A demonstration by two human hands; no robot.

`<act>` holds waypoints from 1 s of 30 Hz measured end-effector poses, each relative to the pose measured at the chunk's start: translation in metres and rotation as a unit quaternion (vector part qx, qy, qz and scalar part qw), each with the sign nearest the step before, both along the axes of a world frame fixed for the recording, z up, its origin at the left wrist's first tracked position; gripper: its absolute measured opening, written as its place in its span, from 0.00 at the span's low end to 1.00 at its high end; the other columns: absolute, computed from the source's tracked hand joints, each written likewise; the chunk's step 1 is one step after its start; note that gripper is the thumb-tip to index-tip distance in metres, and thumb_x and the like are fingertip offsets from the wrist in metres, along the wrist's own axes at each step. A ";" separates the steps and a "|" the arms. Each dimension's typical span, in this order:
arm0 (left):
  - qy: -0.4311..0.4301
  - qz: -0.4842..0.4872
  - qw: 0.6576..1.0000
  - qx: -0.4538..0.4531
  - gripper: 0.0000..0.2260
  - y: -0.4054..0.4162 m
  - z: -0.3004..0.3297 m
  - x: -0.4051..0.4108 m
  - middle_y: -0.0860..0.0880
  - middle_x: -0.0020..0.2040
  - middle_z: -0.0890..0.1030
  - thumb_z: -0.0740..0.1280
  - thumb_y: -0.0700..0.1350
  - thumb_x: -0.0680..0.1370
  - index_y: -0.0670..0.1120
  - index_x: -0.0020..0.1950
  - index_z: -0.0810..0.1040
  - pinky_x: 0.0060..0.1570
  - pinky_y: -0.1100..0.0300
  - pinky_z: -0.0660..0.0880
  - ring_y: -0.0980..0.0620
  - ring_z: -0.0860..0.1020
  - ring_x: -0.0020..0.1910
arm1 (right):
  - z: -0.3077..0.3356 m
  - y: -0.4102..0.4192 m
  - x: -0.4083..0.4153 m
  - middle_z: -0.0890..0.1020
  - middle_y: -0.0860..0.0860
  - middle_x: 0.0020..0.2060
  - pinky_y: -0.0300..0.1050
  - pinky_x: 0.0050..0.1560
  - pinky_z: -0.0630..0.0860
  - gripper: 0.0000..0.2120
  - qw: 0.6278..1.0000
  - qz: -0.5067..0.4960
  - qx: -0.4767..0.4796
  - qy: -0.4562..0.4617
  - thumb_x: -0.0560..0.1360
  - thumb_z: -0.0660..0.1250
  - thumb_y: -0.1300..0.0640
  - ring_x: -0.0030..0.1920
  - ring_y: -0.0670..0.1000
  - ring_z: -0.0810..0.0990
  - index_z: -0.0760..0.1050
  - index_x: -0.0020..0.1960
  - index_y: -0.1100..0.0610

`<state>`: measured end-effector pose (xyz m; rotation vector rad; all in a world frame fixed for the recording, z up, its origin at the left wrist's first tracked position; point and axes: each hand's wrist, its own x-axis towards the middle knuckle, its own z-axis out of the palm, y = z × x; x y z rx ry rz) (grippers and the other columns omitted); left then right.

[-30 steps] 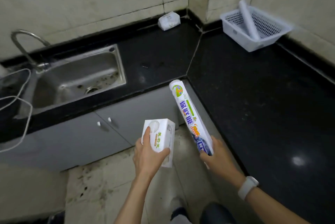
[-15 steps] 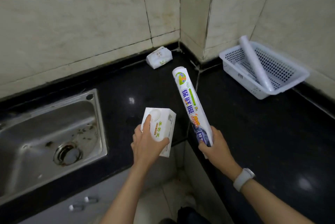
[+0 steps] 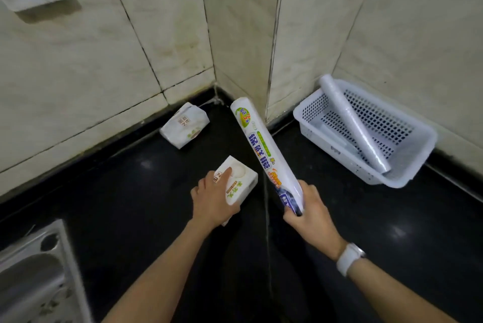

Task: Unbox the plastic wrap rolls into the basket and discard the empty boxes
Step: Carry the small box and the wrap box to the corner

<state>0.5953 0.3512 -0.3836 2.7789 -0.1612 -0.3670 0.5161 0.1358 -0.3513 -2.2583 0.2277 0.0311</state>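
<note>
We have the printed plastic wrap box (image 3: 266,155) in our right hand (image 3: 311,211), which is wrapped tightly around its near end. Its long axis runs from that hand up and away toward the far left, so the free far end points at the wall corner, not at the basket (image 3: 407,181). The basket sits on the black tabletop (image 3: 130,192) to the far right of that hand, hard against the right wall, with one bare wrap roll (image 3: 352,124) already lying slantwise across it, one end propped on the far rim. Our right hand is clearly the nearer one to it.

Our left hand (image 3: 213,200) is closed around a small white box (image 3: 236,183), holding it just above or on the tabletop; we cannot tell which. A second white pack (image 3: 184,125) lies farther back, against the left wall.

As we judge it, the coming move turns on opening the far end of the long box, and the left hand is occupied, so the small box probably needs setting down first. There is open tabletop between the hands and the basket for swinging the box rightward. The sink (image 3: 31,270) edge lies near left, well clear of that path. The resting roll leaves room mainly on the basket's left side.
</note>
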 end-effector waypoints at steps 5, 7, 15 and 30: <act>-0.013 -0.007 0.999 0.042 0.40 0.044 -0.009 0.056 0.45 0.73 0.57 0.68 0.58 0.65 0.58 0.72 0.53 0.66 0.42 0.58 0.42 0.60 0.69 | -0.009 0.012 0.049 0.70 0.49 0.46 0.46 0.41 0.74 0.25 0.999 -0.024 0.001 0.024 0.67 0.67 0.54 0.40 0.49 0.77 0.63 0.61 0.46; -0.027 0.050 0.995 0.078 0.39 0.072 -0.011 0.063 0.45 0.74 0.57 0.69 0.58 0.65 0.58 0.72 0.54 0.68 0.38 0.54 0.42 0.58 0.70 | -0.014 0.023 0.064 0.69 0.49 0.46 0.46 0.42 0.74 0.26 0.999 -0.020 -0.004 0.029 0.67 0.68 0.55 0.40 0.50 0.76 0.63 0.62 0.47; 0.000 0.215 0.976 0.039 0.33 0.150 -0.009 0.082 0.43 0.77 0.45 0.66 0.45 0.73 0.55 0.74 0.53 0.64 0.26 0.55 0.32 0.41 0.73 | -0.025 0.060 0.102 0.70 0.50 0.49 0.44 0.41 0.73 0.28 0.999 0.030 -0.010 0.029 0.68 0.68 0.57 0.42 0.51 0.76 0.63 0.66 0.52; -0.056 0.202 0.976 -0.050 0.27 0.076 0.009 0.141 0.41 0.76 0.55 0.63 0.47 0.75 0.48 0.72 0.59 0.70 0.35 0.44 0.40 0.48 0.75 | -0.021 0.056 0.097 0.69 0.48 0.47 0.42 0.38 0.71 0.27 1.000 -0.007 -0.009 0.023 0.68 0.67 0.55 0.39 0.49 0.75 0.62 0.65 0.48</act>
